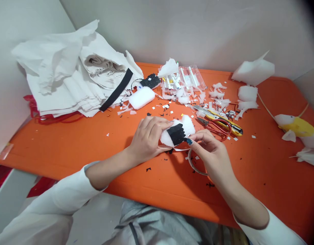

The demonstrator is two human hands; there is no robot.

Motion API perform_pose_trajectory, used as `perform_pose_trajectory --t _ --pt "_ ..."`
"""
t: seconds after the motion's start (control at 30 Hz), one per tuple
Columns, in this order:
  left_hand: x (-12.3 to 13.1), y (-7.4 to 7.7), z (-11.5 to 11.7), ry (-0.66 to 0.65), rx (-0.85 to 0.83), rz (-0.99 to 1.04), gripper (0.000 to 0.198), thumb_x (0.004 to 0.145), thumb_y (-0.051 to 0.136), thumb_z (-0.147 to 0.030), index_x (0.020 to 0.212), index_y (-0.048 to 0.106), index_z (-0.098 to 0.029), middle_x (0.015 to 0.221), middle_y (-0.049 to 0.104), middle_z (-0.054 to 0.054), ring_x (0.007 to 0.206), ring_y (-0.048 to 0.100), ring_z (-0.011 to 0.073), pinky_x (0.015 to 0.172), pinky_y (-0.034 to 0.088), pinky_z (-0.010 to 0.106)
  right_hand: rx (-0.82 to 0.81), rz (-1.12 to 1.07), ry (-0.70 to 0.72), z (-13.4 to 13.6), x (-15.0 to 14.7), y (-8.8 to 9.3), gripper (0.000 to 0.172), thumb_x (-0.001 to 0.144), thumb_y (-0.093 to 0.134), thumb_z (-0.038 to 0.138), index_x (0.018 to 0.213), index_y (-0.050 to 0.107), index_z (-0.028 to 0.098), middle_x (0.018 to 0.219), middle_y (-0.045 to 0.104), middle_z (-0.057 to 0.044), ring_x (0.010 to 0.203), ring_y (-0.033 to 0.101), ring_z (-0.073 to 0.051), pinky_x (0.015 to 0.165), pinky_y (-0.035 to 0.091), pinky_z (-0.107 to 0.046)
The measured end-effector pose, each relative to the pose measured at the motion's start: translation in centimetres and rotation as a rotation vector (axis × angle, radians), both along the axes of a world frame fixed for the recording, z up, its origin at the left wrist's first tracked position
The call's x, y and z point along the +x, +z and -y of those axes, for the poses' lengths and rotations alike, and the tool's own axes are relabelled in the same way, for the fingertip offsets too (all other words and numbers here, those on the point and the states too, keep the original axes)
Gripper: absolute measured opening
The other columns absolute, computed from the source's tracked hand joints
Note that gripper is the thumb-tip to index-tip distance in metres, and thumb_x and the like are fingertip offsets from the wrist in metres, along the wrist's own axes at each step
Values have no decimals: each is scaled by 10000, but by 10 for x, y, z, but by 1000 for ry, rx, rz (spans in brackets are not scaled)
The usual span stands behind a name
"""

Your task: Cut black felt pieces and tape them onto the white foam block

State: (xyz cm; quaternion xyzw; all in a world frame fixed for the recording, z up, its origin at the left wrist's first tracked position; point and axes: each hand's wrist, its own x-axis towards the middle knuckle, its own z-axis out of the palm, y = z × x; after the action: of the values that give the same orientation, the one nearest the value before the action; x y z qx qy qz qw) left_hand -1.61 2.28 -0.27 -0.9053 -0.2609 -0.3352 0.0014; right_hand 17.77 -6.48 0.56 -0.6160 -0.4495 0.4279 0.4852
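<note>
Left grip (150,136) closed on the left end of a white padded piece (189,125), held above the orange bench (82,146). Right grip (214,153): thumb and forefinger nearly together at the lower corner of the piece's black patch (175,134); cannot tell whether they pinch it. Tape roll (194,167) beneath; scissors (208,124) beyond.

We're in plain, loose white: our left sleeve (52,200) and right sleeve (273,232) both stop partway up the forearms (116,168). On our right hand (214,158) the thumbnail (189,141) is a glossy dark blue-green, pretty neat. Near side, middle, we've got rumpled grey fabric (159,221) with a dark strip (134,233) running down it.
</note>
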Motion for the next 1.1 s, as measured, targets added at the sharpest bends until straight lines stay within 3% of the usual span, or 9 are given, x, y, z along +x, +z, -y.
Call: perform_pose_trajectory --t 0.4,0.63,0.77,0.87,0.97,1.1 --pt "-1 -1 1 27 3 -53 570 826 587 -624 1181 548 -179 1086 681 124 972 606 254 806 392 367 22 110 -3 0 2 -3 176 840 651 370 793 661 201 870 545 -18 668 543 -127 557 437 -273" --pt "0 1 2 -8 18 -4 558 807 646 -574 1183 536 -176 1076 692 126 960 612 253 775 397 361 23 53 -9 0 -2 -6 216 842 656 371 754 535 214 785 537 -3 638 537 -132 545 459 -267" --pt "2 2 2 6 -156 28 526 778 705 -501 1161 536 -183 1099 686 119 988 611 249 832 423 375 73 -111 -96 -1 -2 -7 240 832 663 405 870 480 255 855 529 0 708 559 -147 575 502 -264" --pt "2 1 2 -25 -223 72 558 730 765 -441 1167 524 -191 1127 681 111 1019 608 246 878 432 380 119 -125 -133 -1 -1 -7 318 823 666 445 1029 492 276 1043 563 -48 920 593 -187 757 540 -314" --pt "2 0 2 -71 -218 102 575 722 780 -413 1183 515 -195 1136 681 107 1036 610 240 895 433 372 86 -157 9 -1 -2 -6 484 830 661 446 1225 431 289 1212 573 -85 1030 593 -215 839 527 -360" --pt "1 -1 3 -108 -191 96 576 744 750 -465 1200 526 -195 1113 697 104 1024 629 232 885 432 362 30 -188 106 1 -6 -6 576 846 660 385 1314 334 305 1139 644 -71 880 636 -198 795 539 -374"
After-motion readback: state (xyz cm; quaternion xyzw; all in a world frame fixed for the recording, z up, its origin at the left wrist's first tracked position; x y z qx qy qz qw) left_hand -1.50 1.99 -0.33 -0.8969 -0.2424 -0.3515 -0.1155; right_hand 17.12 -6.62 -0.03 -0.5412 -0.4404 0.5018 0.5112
